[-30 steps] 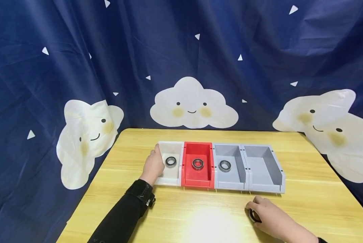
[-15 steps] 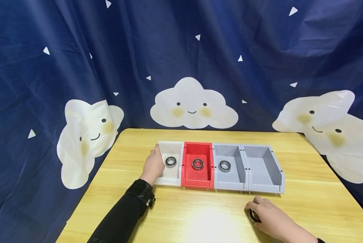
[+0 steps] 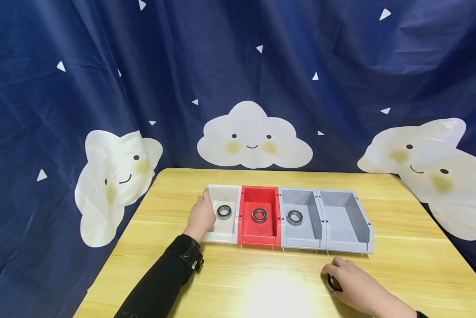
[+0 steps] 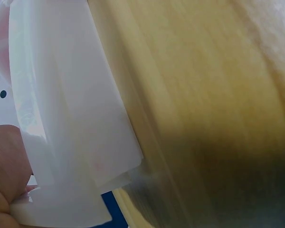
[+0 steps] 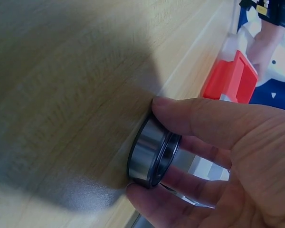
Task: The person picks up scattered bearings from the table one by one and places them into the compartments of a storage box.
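My left hand (image 3: 201, 216) holds the left wall of a white bin (image 3: 226, 236), the leftmost in a joined row. Part of that hand (image 4: 7, 171) shows at the lower left of the left wrist view, against the white plastic wall (image 4: 66, 104). Inside the white bin lies a ball bearing (image 3: 223, 212). Near the front right of the table, my right hand (image 3: 355, 282) pinches another bearing (image 5: 149, 152) by its outer rim, between thumb and fingers. The right wrist view shows it tilted on edge, close over the wood; the hand covers much of it in the head view.
A red bin (image 3: 259, 238) and a grey bin (image 3: 301, 242) each contain one bearing (image 3: 259, 215). At the row's right end sits another grey bin (image 3: 347, 245) with a bare floor. A wooden table (image 3: 230, 278) carries everything, and a blue curtain (image 3: 238, 66) hangs behind.
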Action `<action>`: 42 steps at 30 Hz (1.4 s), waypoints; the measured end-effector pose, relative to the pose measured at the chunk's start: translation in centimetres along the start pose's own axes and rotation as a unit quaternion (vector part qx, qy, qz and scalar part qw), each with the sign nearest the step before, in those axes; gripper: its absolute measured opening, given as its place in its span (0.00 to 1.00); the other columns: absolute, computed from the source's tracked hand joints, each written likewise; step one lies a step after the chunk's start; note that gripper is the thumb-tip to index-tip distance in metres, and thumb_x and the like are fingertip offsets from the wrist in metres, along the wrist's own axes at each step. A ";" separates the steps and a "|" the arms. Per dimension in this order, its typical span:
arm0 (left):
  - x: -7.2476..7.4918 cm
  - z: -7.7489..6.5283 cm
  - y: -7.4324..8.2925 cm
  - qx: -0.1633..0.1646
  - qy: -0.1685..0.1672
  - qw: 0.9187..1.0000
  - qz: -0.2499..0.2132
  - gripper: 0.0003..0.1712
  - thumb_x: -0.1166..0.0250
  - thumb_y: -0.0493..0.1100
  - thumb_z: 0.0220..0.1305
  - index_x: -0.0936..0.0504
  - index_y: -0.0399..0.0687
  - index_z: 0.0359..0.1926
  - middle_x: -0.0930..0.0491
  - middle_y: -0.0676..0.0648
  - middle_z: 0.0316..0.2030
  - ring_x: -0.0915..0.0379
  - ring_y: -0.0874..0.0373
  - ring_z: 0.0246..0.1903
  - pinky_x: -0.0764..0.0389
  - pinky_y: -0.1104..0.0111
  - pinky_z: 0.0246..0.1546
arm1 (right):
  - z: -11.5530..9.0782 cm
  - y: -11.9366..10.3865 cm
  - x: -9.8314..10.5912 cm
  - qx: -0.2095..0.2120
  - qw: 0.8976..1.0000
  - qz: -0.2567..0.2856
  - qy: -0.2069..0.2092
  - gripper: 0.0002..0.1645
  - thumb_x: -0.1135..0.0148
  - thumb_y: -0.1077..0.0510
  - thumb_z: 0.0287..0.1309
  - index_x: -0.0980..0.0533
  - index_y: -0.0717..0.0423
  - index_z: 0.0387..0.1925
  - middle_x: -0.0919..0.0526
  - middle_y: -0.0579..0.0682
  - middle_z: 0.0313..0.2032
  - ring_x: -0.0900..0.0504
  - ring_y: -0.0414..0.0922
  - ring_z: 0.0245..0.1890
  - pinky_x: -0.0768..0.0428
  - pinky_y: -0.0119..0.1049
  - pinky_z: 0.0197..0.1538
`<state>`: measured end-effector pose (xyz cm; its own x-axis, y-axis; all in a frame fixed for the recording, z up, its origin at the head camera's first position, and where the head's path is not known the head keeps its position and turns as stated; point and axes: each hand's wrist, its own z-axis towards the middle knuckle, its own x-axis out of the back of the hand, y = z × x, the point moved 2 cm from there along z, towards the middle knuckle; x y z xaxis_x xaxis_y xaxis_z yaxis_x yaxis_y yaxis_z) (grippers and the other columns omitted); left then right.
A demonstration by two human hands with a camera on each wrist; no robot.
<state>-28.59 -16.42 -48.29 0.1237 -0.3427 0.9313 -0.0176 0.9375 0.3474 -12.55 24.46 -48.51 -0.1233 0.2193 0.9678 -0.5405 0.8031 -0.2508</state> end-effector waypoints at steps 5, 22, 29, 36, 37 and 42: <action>0.1 0.0 0.0 -0.001 -0.001 1.000 0.001 0.48 0.37 0.30 0.57 0.51 0.33 0.75 0.25 0.30 0.49 0.23 0.42 0.35 0.20 0.54 0.37 | 0.0 0.0 0.2 0.002 1.000 0.009 -0.003 0.25 0.18 0.59 0.36 0.20 0.44 0.40 0.30 0.38 0.34 0.28 0.40 0.32 0.23 0.38 0.36; 0.2 -0.1 0.1 -0.003 -0.001 1.000 -0.007 0.48 0.37 0.29 0.57 0.50 0.33 0.75 0.26 0.30 0.48 0.23 0.42 0.34 0.19 0.53 0.37 | -0.2 0.4 1.1 0.015 1.000 0.021 0.005 0.26 0.17 0.59 0.34 0.19 0.45 0.40 0.29 0.37 0.35 0.28 0.37 0.33 0.21 0.38 0.37; 0.1 -0.1 0.0 0.000 -0.001 1.000 -0.005 0.48 0.37 0.29 0.57 0.51 0.33 0.75 0.26 0.30 0.48 0.23 0.42 0.34 0.19 0.54 0.37 | -0.2 0.6 2.1 0.013 1.000 0.010 0.012 0.27 0.17 0.58 0.34 0.18 0.48 0.41 0.26 0.38 0.37 0.23 0.41 0.36 0.19 0.43 0.40; 0.1 -0.2 0.1 0.002 -0.001 1.000 -0.005 0.47 0.38 0.29 0.58 0.50 0.33 0.75 0.26 0.30 0.49 0.23 0.42 0.35 0.19 0.53 0.37 | 0.0 0.8 3.9 0.022 1.000 0.007 0.021 0.25 0.18 0.58 0.37 0.19 0.50 0.41 0.27 0.38 0.35 0.28 0.36 0.33 0.24 0.38 0.34; 0.1 -0.2 0.1 0.002 0.000 1.000 -0.005 0.47 0.38 0.29 0.58 0.50 0.33 0.75 0.26 0.30 0.48 0.23 0.42 0.35 0.19 0.53 0.37 | 0.0 0.8 4.1 0.025 0.999 0.008 0.021 0.25 0.18 0.58 0.37 0.19 0.50 0.41 0.27 0.38 0.36 0.29 0.35 0.32 0.24 0.37 0.33; 0.1 -0.1 0.1 0.003 -0.001 1.000 -0.002 0.47 0.38 0.30 0.58 0.50 0.33 0.75 0.26 0.30 0.49 0.22 0.41 0.36 0.19 0.53 0.39 | 0.2 1.0 5.4 0.041 0.998 0.009 0.042 0.24 0.18 0.60 0.37 0.19 0.49 0.40 0.26 0.38 0.36 0.29 0.35 0.32 0.24 0.35 0.33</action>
<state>-28.48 -16.33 -48.20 0.1226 -0.3464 0.9301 -0.0222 0.9359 0.3515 -13.98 26.34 -43.58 -0.0651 0.2809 0.9575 -0.6063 0.7510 -0.2615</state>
